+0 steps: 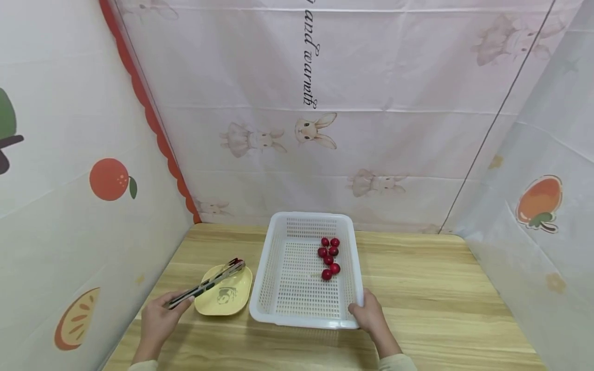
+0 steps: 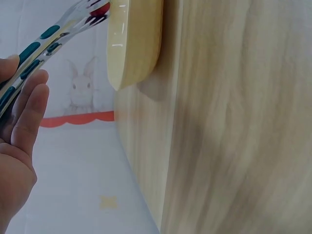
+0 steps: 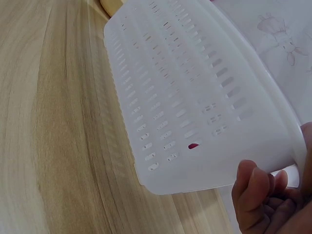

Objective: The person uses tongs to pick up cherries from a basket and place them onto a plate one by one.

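Note:
My left hand point(image 1: 158, 317) grips the handles of a pair of metal tongs point(image 1: 206, 285) with dark green inlays. A red cherry point(image 2: 101, 9) sits between the tong tips, over a shallow yellow plate point(image 1: 243, 289) printed with a panda. To the plate's right is a white plastic basket point(image 1: 306, 323) with slotted walls. Several dark red cherries point(image 1: 328, 260) lie in the basket's right half, one with its stem showing. My right hand point(image 1: 368, 313) holds the basket's near right corner, thumb over the rim and fingers curled beneath it.
The wooden table point(image 1: 417, 288) carries both the plate and the basket. A printed cloth with rabbits point(image 1: 315, 131) hangs behind, close to the basket's far side. White cloth walls with fruit prints stand at left and right.

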A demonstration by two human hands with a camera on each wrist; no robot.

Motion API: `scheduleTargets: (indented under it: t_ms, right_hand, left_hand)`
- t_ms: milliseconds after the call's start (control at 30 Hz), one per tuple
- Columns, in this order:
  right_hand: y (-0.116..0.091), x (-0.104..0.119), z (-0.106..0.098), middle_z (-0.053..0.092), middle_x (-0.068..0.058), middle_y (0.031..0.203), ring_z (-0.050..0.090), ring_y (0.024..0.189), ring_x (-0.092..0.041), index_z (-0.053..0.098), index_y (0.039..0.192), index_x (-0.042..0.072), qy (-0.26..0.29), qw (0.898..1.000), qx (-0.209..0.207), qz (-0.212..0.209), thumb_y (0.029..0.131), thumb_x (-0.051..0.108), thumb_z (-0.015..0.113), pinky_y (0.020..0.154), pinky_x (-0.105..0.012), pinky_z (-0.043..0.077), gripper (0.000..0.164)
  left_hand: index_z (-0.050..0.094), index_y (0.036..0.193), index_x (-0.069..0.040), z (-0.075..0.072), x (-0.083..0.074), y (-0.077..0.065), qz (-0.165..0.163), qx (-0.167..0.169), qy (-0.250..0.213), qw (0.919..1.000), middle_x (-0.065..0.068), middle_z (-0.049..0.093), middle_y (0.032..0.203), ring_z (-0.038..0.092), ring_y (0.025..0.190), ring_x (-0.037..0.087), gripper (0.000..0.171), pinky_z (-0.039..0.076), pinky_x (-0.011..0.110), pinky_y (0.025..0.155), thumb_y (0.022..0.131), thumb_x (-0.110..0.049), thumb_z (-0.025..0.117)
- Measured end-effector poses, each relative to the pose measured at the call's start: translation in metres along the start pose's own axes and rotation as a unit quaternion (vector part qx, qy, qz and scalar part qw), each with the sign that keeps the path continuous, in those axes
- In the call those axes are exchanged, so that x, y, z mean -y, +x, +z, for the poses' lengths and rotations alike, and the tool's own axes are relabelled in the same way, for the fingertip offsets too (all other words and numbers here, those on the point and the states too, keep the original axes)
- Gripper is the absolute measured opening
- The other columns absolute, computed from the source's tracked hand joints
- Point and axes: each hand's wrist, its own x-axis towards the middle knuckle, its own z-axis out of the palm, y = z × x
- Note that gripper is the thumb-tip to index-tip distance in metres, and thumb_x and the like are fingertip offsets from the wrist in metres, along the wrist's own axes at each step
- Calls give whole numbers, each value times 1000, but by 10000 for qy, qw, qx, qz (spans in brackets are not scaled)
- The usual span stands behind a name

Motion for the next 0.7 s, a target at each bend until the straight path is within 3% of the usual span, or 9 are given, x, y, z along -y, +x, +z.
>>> scheduleTargets:
  t_ms: [267,600,700]
  right_hand:
    - [0,1,-1,53,-35,104,59,82,-37,39,124,-19,33,10000,17,33,74,-6,55,56,-41,52,54]
    - [0,2,-1,54,-34,103,59,83,-37,41,123,-19,-109,9999,-42,9,74,-6,55,60,-42,52,52]
    - [0,2,-1,55,-34,103,59,84,-36,42,121,-19,-145,9999,-81,-3,74,-5,55,61,-43,51,52]
  left_hand:
    - [73,94,-4,-4,4,-3,-47,146,-112,9998,10,69,86,43,50,10,28,34,26,42,73,-21,80]
    - [70,103,-3,-3,-1,1,-345,373,-387,9980,14,67,93,34,44,11,39,31,26,38,75,-28,78]
    - [69,106,-2,-1,-6,2,-518,377,-611,9961,14,67,97,41,51,9,42,34,25,43,75,-30,78]
